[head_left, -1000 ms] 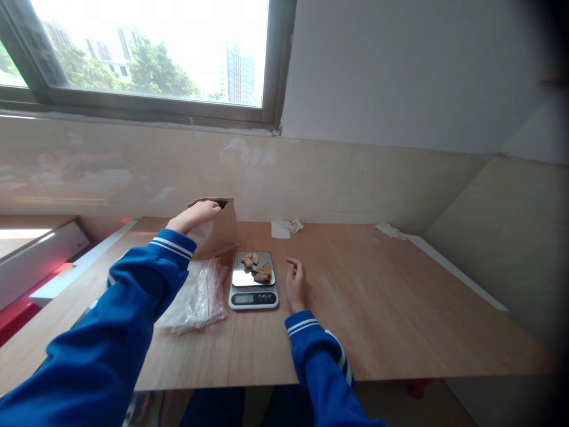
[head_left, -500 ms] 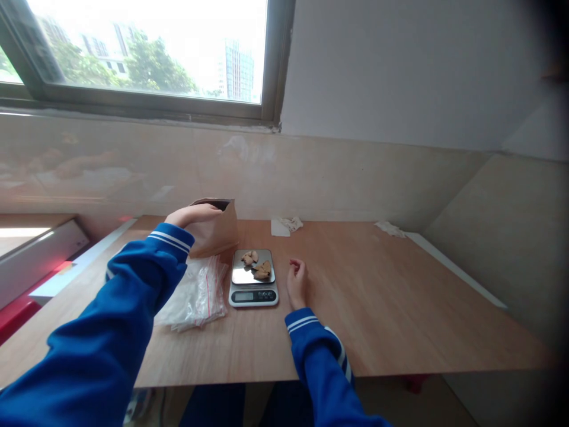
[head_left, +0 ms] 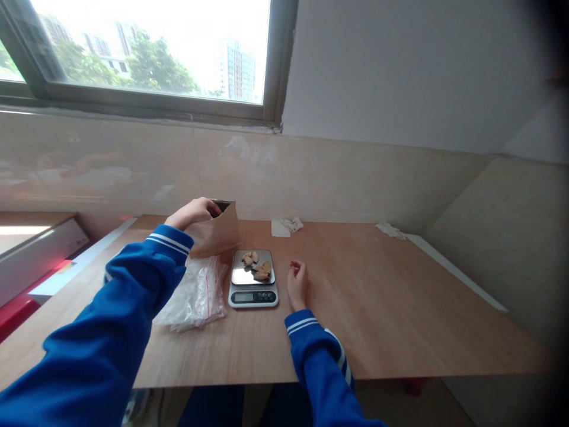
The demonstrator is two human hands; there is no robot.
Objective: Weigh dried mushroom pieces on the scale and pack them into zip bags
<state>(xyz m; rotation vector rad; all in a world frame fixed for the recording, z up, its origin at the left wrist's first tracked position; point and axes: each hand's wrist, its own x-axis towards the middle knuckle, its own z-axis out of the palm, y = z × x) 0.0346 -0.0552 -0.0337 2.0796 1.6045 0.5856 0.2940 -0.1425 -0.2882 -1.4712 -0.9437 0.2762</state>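
My left hand (head_left: 195,212) is at the mouth of an upright brown paper bag (head_left: 217,234). Its fingers curl together and dip inside, so their tips and anything between them are hidden. To the right of the bag, a small digital kitchen scale (head_left: 254,298) bears several dry, tan-brown pieces (head_left: 262,271), perhaps dried slices; its display is unreadable. Beside the scale, my right hand (head_left: 297,284) rests on the table with fingers loosely curled in and nothing visible in them.
Clear zip bags (head_left: 200,296) with red seal lines lie in front of the paper bag, left of the scale. At the back of the wooden table (head_left: 377,314) are a white card with crumpled tissue (head_left: 291,225) and another crumpled tissue (head_left: 391,230). A tiled wall (head_left: 338,178) borders the table.
My left hand has lifted a little in the bag's mouth, its fingers now more bent. My right hand, the scale and the pieces on it stay as they were.
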